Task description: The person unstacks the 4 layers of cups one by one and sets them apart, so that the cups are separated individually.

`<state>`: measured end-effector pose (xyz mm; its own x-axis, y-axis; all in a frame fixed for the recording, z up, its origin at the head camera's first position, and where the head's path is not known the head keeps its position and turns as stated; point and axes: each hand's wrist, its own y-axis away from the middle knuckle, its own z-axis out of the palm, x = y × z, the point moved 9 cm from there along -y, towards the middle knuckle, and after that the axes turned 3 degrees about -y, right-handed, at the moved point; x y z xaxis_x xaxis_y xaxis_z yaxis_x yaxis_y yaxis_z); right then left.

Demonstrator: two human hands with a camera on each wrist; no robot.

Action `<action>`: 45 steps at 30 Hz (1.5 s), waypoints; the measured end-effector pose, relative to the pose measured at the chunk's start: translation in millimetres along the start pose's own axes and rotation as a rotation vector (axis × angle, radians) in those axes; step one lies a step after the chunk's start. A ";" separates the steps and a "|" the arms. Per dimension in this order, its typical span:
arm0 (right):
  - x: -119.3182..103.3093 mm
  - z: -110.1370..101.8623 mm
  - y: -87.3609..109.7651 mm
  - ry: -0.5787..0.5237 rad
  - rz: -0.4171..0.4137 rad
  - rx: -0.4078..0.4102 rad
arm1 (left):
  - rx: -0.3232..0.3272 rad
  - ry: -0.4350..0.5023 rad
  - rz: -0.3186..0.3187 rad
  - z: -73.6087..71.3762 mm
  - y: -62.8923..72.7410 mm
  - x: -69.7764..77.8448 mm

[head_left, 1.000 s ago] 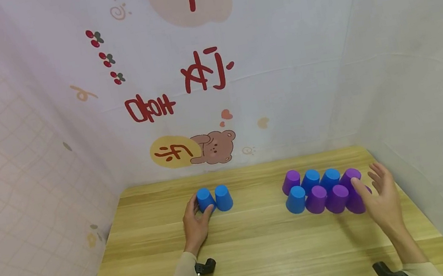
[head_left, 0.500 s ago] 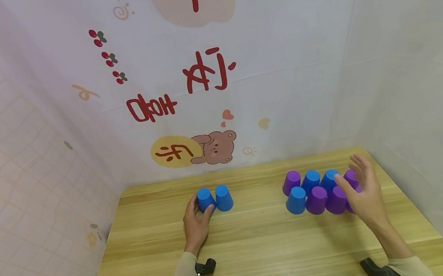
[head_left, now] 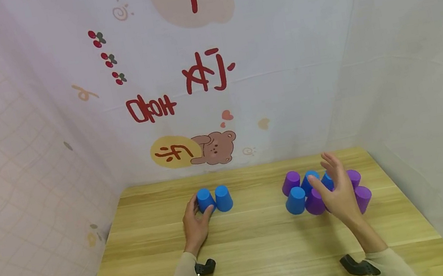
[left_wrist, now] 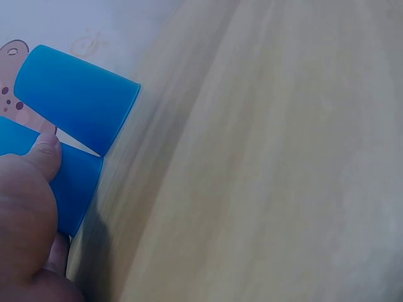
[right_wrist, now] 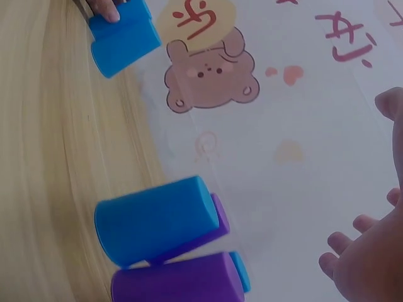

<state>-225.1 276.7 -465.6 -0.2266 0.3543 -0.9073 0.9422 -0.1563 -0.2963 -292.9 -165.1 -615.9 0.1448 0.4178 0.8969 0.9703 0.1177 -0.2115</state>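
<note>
Two blue cups stand upside down side by side at the back left of the table. My left hand (head_left: pixel 195 226) holds the left blue cup (head_left: pixel 205 200), its thumb across the front; in the left wrist view the other blue cup (left_wrist: pixel 79 97) touches or nearly touches it at the rim. My right hand (head_left: pixel 339 196) hovers over the group at the right, fingers spread and holding nothing. Under and around it are upturned cups: a front blue cup (head_left: pixel 295 201), a back purple cup (head_left: pixel 290 183), a purple cup (head_left: pixel 363 198) at the right end, and several more partly hidden by the hand.
Wooden tabletop (head_left: pixel 263 258) extends in front of both groups and between them. A white printed cloth (head_left: pixel 294 96) hangs along the back edge and both sides. Each forearm carries a black wrist mount, such as the left one (head_left: pixel 205 267).
My right hand has moved left across the cup group, uncovering the purple cups at its right end and covering middle ones. The left hand and its blue cup have stayed in place.
</note>
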 end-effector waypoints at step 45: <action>3.5 194.2 -8.9 -0.018 0.037 -0.322 | 0.007 -0.003 -0.006 0.5 -2.3 -4.7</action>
<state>-282.2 100.3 -524.0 -0.1921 0.3367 -0.9218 0.9790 0.1317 -0.1559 -295.9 -166.9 -619.8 0.1382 0.4198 0.8970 0.9697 0.1268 -0.2087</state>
